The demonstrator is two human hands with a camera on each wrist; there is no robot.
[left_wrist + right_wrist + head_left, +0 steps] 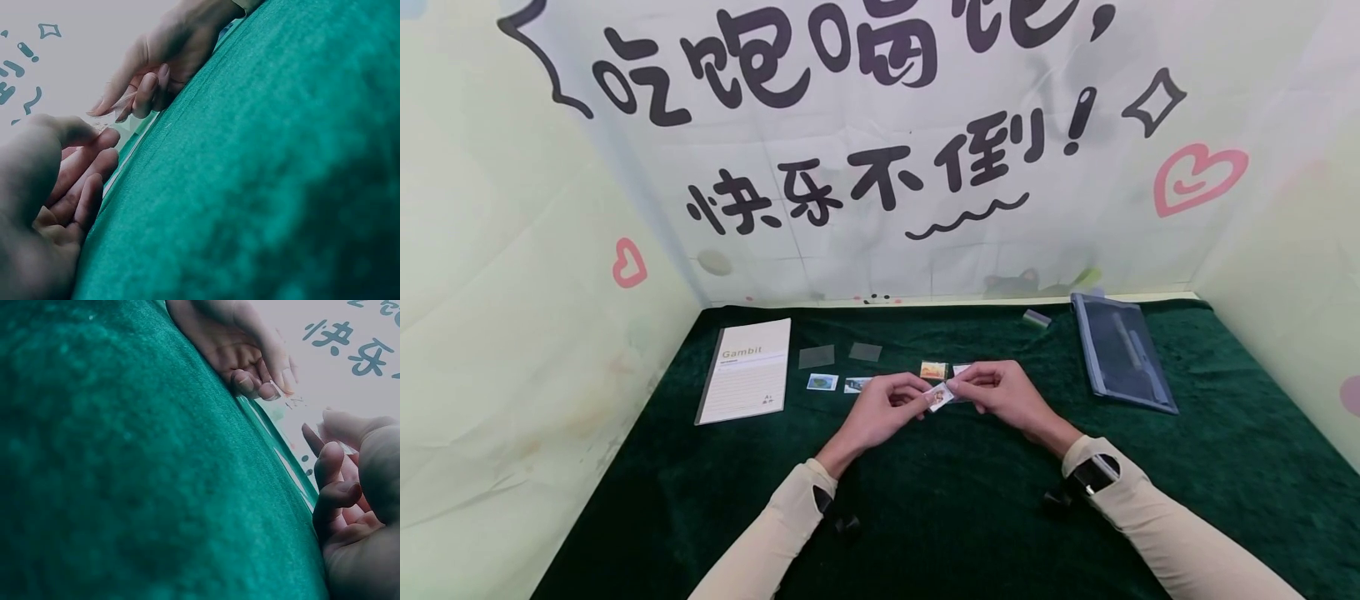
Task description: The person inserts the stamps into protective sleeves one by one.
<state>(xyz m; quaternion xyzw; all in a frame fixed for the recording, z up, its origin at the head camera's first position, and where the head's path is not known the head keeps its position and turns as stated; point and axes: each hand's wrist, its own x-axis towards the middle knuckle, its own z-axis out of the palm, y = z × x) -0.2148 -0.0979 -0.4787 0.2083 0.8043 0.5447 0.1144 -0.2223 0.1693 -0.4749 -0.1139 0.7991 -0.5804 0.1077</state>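
Observation:
Over the middle of the table my left hand (886, 406) pinches a small white-edged stamp (940, 397) between thumb and index finger. Facing it, my right hand (1009, 393) pinches a thin clear plastic sleeve (127, 102) by its edge. Stamp and sleeve come close together between the fingertips. Just behind the hands lies an orange stamp (933, 370), and another pale one (961, 368) is partly covered by the right hand. To the left are a blue-green stamp (822, 382) and a blue one (854, 385), the latter partly behind the left hand.
Two clear sleeves (816, 357) lie flat on the dark green cloth (955, 517). A Gambit notebook (745, 375) is at the left, a blue zip pouch (1123, 354) at the right. A small shiny packet (1037, 318) sits near the back wall.

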